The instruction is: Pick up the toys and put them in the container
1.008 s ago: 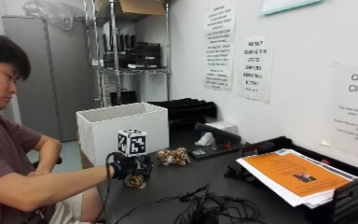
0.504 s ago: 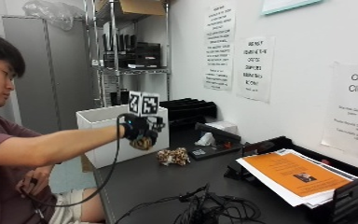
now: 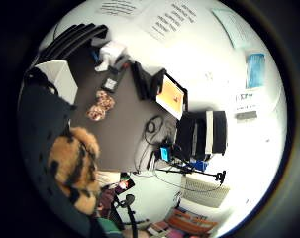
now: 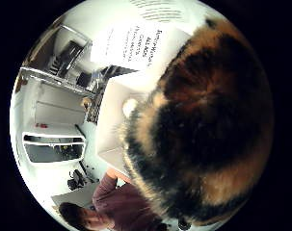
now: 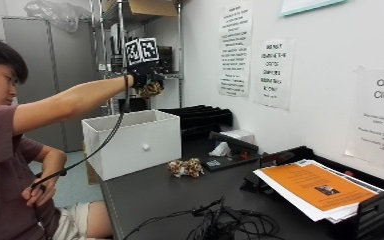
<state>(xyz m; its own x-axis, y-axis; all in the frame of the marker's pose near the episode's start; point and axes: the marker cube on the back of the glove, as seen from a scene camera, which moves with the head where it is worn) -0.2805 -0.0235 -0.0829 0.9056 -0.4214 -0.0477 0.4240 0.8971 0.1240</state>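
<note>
Holding a furry orange-and-black toy [image 5: 151, 89] curled in its fingers, the gloved right hand [image 5: 143, 79] is raised high above the white container [image 5: 132, 142], which sits on the table [image 5: 159, 195] well below and slightly nearer the person. The relation that matters is vertical — the open top of the container lies under the hand, and the thumb-side palm view shows its white interior just past the toy's fur, so a release looks likely to land inside, though whether the hand is centred over the opening cannot be told. A second toy [image 5: 185, 167], spotted and tan, lies on the table just beside the container's front corner, well below the hand and further out from the person — it would be the next thing to reach for. The bare left hand [image 5: 40, 189] hangs low by the person's lap, far from both toys.
</note>
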